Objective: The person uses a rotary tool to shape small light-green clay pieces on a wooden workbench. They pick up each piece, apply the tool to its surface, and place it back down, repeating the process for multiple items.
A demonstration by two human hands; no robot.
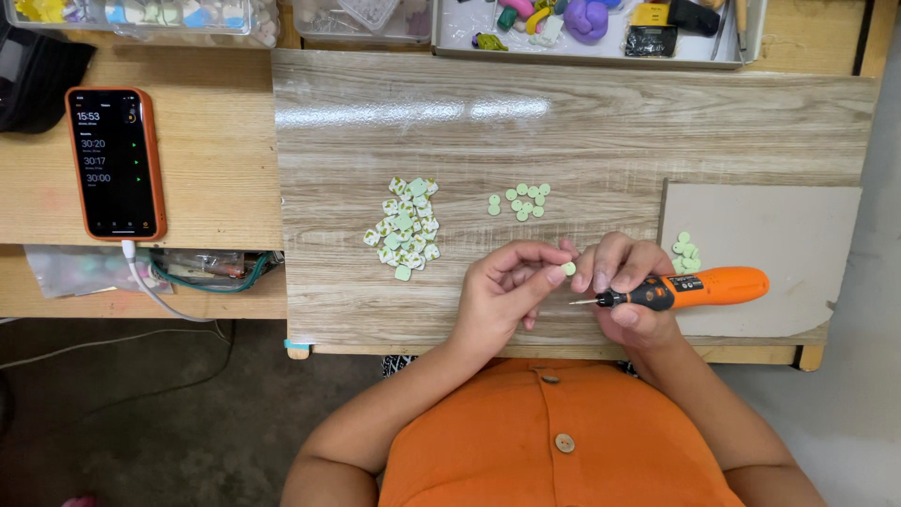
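Note:
My left hand [507, 286] pinches a small pale green round disc [569, 268] between thumb and forefinger. My right hand [627, 282] grips an orange and black hand drill [699, 288], its thin bit pointing left just below the disc; the fingertips of this hand also touch the disc. A heap of pale green square pieces [405, 227] with flower prints lies left of the hands. Several plain green discs [523, 201] lie further back. Another small heap of green discs [685, 253] rests on the grey card by my right hand.
A wood-grain board [563, 122] covers the bench. A grey card sheet [770, 235] lies at its right. An orange-cased phone [115, 161] with a white cable sits at the left. Clear boxes [141, 19] and a tray of coloured clay and tools [601, 28] line the back edge.

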